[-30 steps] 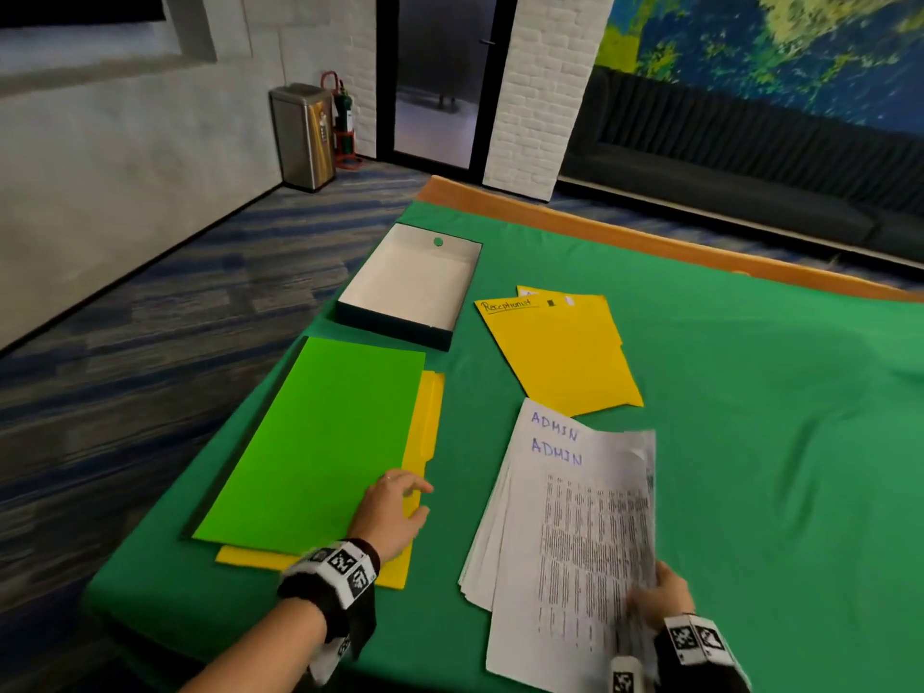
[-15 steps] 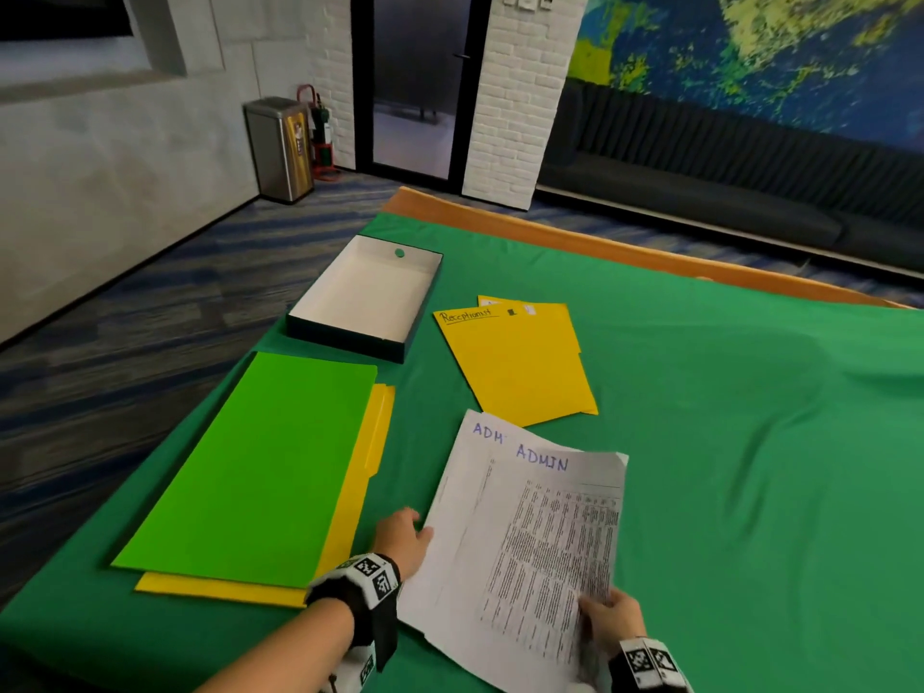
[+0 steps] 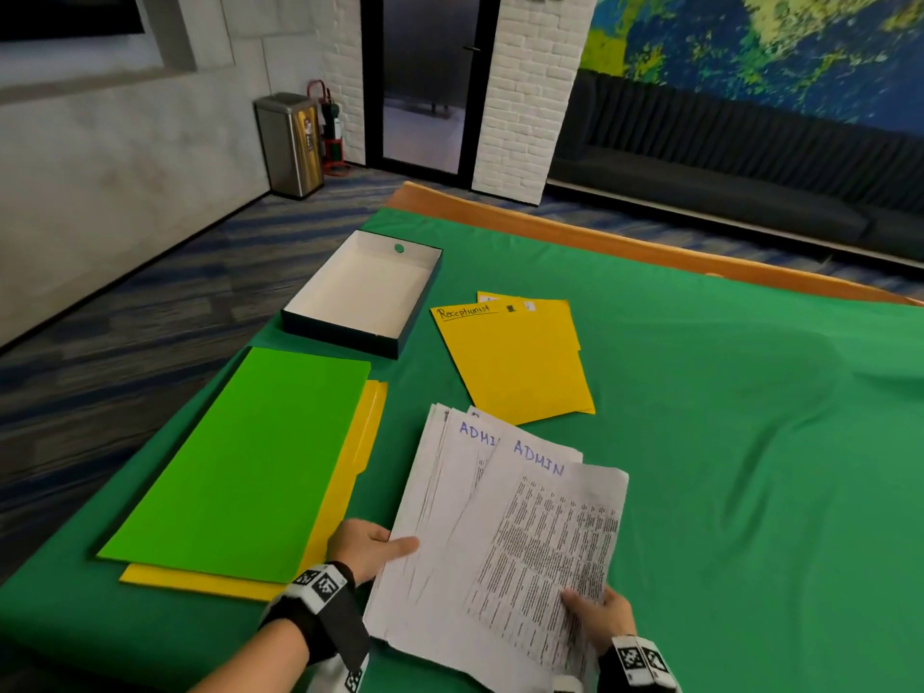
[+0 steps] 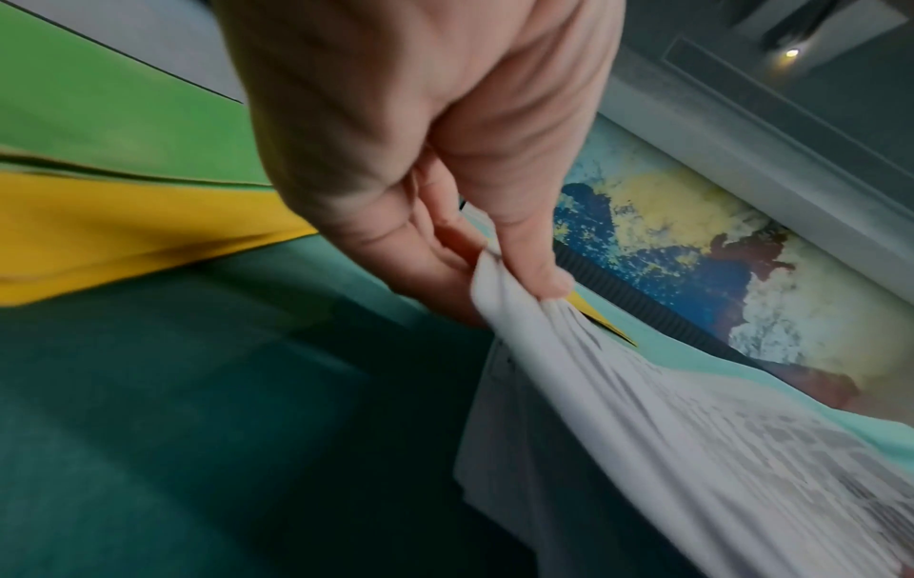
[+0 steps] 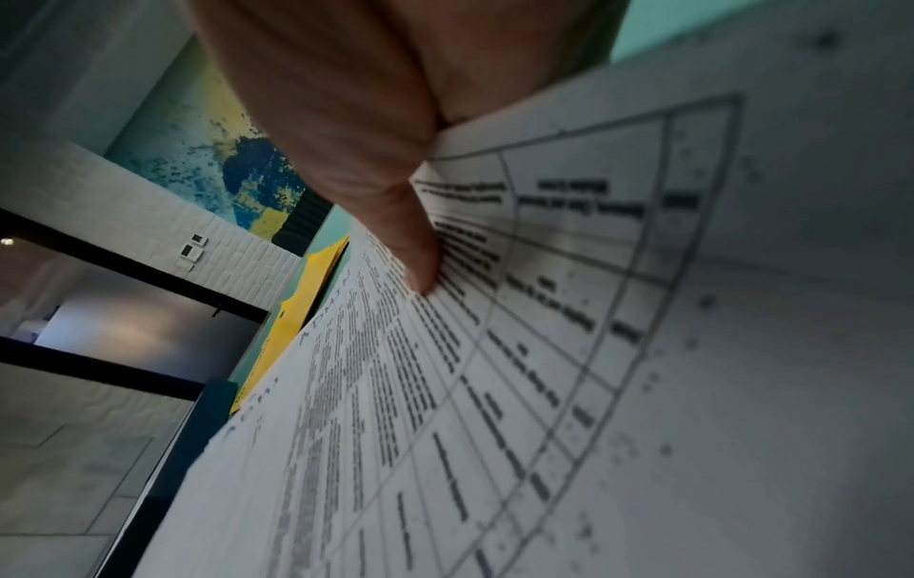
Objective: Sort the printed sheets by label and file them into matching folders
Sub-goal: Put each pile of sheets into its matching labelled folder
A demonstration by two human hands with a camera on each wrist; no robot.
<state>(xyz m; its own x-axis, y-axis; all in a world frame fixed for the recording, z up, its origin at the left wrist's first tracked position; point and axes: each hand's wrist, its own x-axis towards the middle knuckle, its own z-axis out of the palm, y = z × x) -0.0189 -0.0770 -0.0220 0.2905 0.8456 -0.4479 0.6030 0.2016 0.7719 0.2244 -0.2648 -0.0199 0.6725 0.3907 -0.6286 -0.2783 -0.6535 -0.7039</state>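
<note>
A stack of printed sheets (image 3: 500, 532) marked "ADMIN" in blue lies fanned near the table's front edge. My left hand (image 3: 372, 545) pinches the stack's left edge (image 4: 499, 281), thumb on top and fingers beneath. My right hand (image 3: 597, 617) pinches the lower right corner of the top sheet (image 5: 544, 313), thumb pressed on the print. A yellow folder (image 3: 515, 360) labelled "Receptionist" lies beyond the sheets. To the left, an opened folder shows a green flap (image 3: 250, 457) over a yellow one (image 3: 350, 482).
An open dark box with a white inside (image 3: 365, 297) sits at the far left of the green-covered table (image 3: 725, 442). The table's left edge drops to carpet. A steel bin (image 3: 290, 142) stands by the wall beside a doorway.
My left hand left the green and yellow folder and took hold of the sheets' left edge. The top sheet has slid right, showing a second "ADMIN" label.
</note>
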